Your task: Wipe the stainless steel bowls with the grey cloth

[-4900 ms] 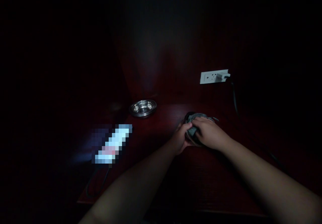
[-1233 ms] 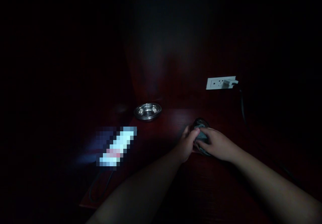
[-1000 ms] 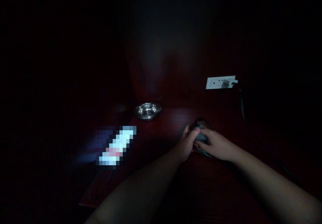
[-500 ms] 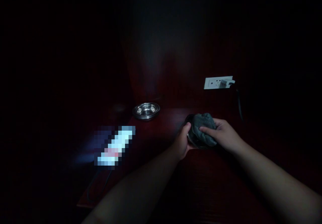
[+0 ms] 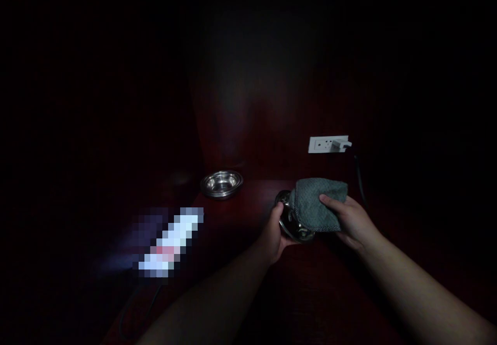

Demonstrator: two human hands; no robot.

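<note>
My left hand [image 5: 275, 236] is closed on the near-left rim of a shiny metal bowl [image 5: 288, 225], its thumb on top and its fingers underneath. In my right hand [image 5: 351, 218] is a grey-green cloth [image 5: 320, 205], pinched with the thumb on top. The cloth covers the right part of the bowl, so much of the bowl's inside is hidden. Whether the cloth presses on the metal I cannot tell. Both hands are raised over the dark red table [image 5: 256, 195].
Several nested metal bowls [image 5: 222, 183] stand at the back left of the table. A bright, pixelated slab-shaped thing [image 5: 171, 244] lies at the left, with a thin cable [image 5: 123, 311] near it. On the wall, a white socket [image 5: 319, 145] holds a plug with a dark cord [image 5: 359, 179].
The cloth, bunched up before, now hangs spread out flatter. My right hand has moved slightly right with it, uncovering more of the bowl's left side. The whole view has shifted a little.
</note>
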